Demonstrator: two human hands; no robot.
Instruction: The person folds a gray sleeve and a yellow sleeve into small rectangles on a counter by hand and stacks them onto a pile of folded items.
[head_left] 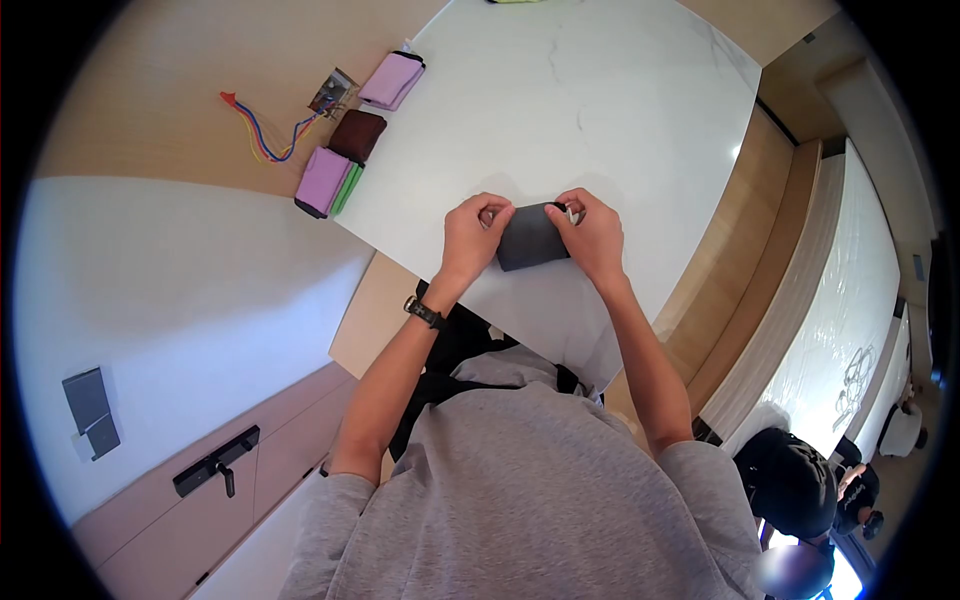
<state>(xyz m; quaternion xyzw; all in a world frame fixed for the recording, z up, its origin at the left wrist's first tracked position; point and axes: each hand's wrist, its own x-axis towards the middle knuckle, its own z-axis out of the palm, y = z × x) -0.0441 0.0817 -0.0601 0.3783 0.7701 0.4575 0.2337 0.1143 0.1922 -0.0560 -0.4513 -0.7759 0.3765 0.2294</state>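
Near the front edge of the white marbled table (560, 110) lies a dark grey folded cloth (532, 240), a compact rectangle with a bit of black at its upper right corner. My left hand (474, 237) pinches its upper left corner between thumb and fingers. At the upper right corner, my right hand (594, 238) has thumb and fingers closed on the edge and the black part. The inner fingers of both hands are partly hidden. A watch with a dark strap (425, 312) is on my left wrist.
Along the table's left edge sit folded lilac cloths (322, 180), a brown one (358, 134) and a green one (347, 188). Colored wires (268, 150) lie beyond them by a small dark picture (333, 92). Other people, one in a black cap (790, 480), are at lower right.
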